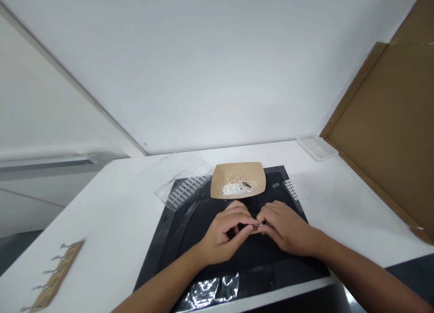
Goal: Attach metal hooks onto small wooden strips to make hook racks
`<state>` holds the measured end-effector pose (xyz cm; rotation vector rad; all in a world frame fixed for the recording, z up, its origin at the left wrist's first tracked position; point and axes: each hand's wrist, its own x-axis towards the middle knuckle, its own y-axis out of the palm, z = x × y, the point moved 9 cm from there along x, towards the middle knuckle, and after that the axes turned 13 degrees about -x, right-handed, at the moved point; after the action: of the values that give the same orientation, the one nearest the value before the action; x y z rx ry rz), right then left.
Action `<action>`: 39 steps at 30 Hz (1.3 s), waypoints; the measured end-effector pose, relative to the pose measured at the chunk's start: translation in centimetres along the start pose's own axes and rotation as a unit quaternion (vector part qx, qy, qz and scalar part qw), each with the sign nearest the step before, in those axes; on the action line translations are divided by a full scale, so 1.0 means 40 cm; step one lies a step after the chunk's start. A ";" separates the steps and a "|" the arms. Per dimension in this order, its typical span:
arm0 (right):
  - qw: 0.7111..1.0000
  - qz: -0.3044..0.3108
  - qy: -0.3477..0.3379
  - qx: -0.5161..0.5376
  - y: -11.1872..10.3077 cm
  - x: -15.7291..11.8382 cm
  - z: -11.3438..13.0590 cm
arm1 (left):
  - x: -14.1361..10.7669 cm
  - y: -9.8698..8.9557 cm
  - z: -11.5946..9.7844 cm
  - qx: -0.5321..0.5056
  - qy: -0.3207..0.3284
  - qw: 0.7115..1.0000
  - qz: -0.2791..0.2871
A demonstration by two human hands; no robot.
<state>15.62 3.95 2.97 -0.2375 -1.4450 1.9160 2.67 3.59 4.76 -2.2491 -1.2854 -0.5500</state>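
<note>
Over the black mat (264,263), my left hand (220,231) and my right hand (288,227) meet fingertip to fingertip. Both pinch a small dark, shiny piece (257,225) between thumb and fingers; its exact kind is too small to make out. A bit of something yellowish shows just below the fingertips. Beyond the hands, a brown paper tray (259,170) holds crumpled white material (233,189), thin pale sticks and a few dark bits. To the right of the tray lies a small clear oblong piece (275,185).
A clear sheet with rows of oblong pieces (188,189) overlaps the mat's far left corner. White oval stickers (295,189) lie at the right edge. A wooden strip with metal prongs (56,277) is at left. A clear plastic box (318,148) and cardboard (386,137) stand right.
</note>
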 end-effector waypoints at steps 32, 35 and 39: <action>0.999 -0.005 -0.029 0.025 -0.017 -0.002 0.020 | -0.032 0.023 0.085 -0.227 -0.170 0.959 0.005; 0.998 -0.013 -0.027 0.054 -0.023 0.000 0.018 | -0.035 0.023 0.093 -0.250 -0.180 0.952 -0.001; 0.996 -0.026 -0.032 0.074 -0.029 0.000 0.018 | -0.038 0.023 0.100 -0.269 -0.199 0.942 -0.011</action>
<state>15.72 3.55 4.29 -0.0696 -1.3299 1.9933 3.17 4.55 0.52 -2.9184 -1.4878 -0.5180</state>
